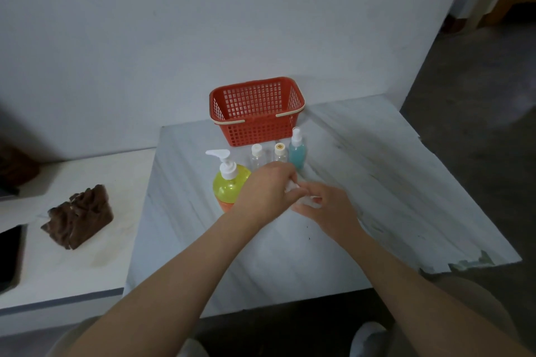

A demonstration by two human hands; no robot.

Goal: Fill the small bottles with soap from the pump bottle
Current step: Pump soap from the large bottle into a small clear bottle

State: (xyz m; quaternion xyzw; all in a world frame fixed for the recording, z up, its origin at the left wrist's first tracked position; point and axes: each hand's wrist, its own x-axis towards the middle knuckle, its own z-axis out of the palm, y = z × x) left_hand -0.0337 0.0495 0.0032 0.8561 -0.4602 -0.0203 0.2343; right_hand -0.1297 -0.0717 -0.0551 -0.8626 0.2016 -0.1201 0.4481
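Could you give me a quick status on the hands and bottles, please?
Left hand and right hand both gripping one small bottle, details blurred. Pump bottle upright behind left hand. Nothing blocking.

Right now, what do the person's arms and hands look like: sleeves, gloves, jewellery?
The left forearm and right forearm are bare, no sleeves in view. The left hand and right hand wear no gloves; no watch, ring or band shows.
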